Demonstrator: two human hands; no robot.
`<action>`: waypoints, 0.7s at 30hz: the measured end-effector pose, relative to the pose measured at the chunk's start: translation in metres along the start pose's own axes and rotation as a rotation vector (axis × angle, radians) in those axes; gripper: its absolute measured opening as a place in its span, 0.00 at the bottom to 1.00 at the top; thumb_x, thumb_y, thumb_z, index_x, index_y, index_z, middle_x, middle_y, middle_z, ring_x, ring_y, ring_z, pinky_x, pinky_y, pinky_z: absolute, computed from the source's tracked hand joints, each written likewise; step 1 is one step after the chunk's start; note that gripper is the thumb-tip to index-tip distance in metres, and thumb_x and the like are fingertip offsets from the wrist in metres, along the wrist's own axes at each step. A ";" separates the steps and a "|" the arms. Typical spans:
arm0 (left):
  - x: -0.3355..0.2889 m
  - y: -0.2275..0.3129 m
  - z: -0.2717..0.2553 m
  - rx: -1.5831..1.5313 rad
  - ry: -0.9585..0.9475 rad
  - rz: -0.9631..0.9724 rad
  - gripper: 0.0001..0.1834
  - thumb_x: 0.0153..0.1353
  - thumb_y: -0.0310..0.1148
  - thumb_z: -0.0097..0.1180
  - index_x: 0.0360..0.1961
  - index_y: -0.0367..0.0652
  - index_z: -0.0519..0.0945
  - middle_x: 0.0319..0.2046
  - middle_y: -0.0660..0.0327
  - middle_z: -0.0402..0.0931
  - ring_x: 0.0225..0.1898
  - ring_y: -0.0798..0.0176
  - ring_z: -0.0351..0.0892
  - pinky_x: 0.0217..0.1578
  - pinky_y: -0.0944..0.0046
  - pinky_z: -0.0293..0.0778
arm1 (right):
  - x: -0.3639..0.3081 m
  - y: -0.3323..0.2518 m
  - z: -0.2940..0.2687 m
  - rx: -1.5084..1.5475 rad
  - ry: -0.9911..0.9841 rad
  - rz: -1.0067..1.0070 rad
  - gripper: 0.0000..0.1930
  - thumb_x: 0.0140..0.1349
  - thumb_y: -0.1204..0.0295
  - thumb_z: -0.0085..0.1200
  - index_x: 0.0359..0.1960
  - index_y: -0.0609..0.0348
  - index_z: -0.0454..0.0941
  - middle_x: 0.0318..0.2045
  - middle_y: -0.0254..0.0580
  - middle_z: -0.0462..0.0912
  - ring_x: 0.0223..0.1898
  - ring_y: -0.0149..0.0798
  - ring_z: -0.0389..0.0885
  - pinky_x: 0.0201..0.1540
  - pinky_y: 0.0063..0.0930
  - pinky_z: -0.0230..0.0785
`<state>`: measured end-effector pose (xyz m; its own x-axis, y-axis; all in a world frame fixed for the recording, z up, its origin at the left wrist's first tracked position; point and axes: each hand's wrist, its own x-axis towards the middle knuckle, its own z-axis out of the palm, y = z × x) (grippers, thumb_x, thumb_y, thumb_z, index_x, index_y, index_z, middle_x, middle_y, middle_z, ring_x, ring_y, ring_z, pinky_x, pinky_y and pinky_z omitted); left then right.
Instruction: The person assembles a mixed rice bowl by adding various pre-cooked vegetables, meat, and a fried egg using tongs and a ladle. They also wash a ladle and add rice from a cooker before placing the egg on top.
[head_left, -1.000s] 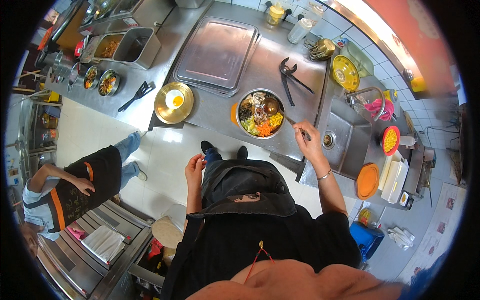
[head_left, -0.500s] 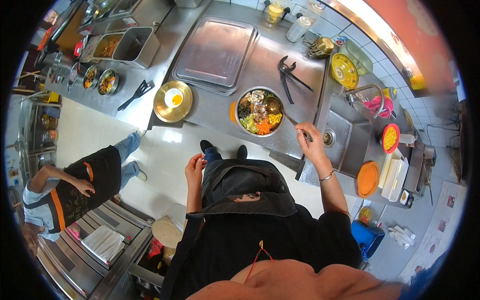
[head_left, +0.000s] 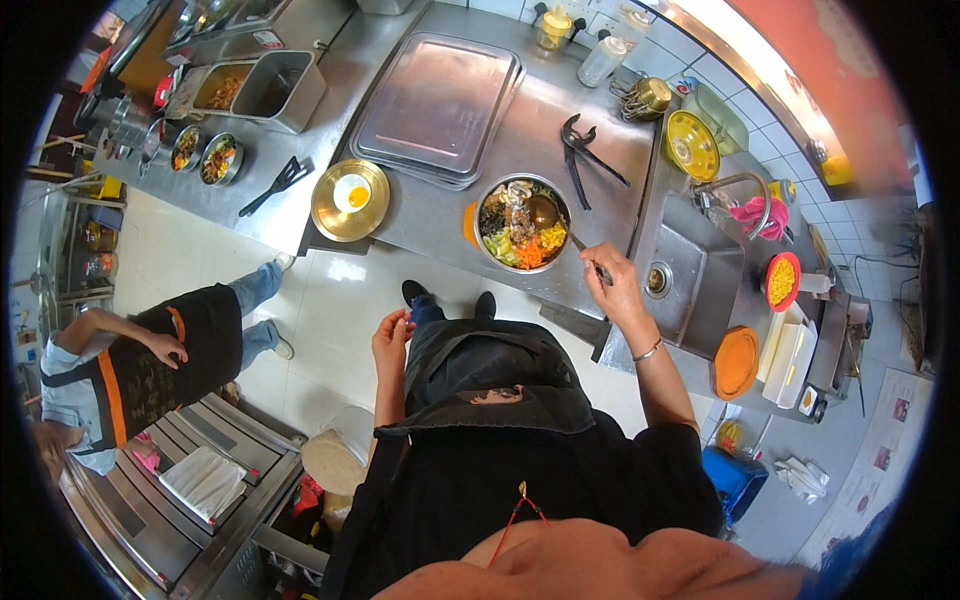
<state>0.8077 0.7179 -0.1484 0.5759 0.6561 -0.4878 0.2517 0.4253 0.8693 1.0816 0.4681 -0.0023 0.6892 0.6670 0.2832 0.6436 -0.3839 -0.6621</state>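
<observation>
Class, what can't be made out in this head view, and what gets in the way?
In the head view:
Bottom of the bowl: hidden by the toppings.
Part of the spoon handle: hidden by the right hand.
Whether the left hand pinches anything: too small to tell.
Counter under the big tray: hidden by the tray.
Co-worker's head: partly cut off by the dark rim.

R hand (head_left: 612, 285) palm hidden, poster (head_left: 853, 488) txt blurry

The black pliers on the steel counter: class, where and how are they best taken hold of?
Probably by both handles, coming from the near edge of the counter: the black pliers appear to lie flat, handles splayed toward that edge and the sink.
</observation>
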 end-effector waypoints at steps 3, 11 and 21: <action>0.000 -0.004 -0.002 -0.004 -0.001 0.008 0.13 0.62 0.28 0.47 0.46 0.34 0.73 0.37 0.59 0.77 0.34 0.70 0.75 0.36 0.72 0.71 | 0.000 -0.006 -0.002 -0.018 -0.028 0.022 0.05 0.53 0.80 0.50 0.32 0.64 0.72 0.26 0.47 0.74 0.26 0.47 0.75 0.31 0.33 0.69; -0.004 -0.003 -0.001 -0.002 -0.001 -0.002 0.13 0.62 0.28 0.47 0.46 0.33 0.73 0.37 0.59 0.76 0.34 0.70 0.75 0.37 0.72 0.71 | 0.005 -0.012 0.012 -0.064 -0.100 -0.040 0.04 0.52 0.80 0.51 0.31 0.64 0.72 0.26 0.46 0.74 0.27 0.47 0.75 0.31 0.34 0.69; 0.002 -0.012 -0.014 -0.024 0.021 -0.022 0.14 0.62 0.29 0.47 0.47 0.34 0.73 0.38 0.58 0.77 0.35 0.69 0.76 0.37 0.71 0.72 | -0.006 -0.016 0.003 -0.143 -0.034 -0.037 0.06 0.51 0.82 0.50 0.31 0.63 0.72 0.26 0.46 0.74 0.28 0.46 0.76 0.31 0.34 0.69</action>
<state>0.7948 0.7224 -0.1612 0.5539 0.6592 -0.5087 0.2456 0.4544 0.8563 1.0661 0.4717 0.0044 0.6541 0.7027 0.2800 0.7106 -0.4441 -0.5457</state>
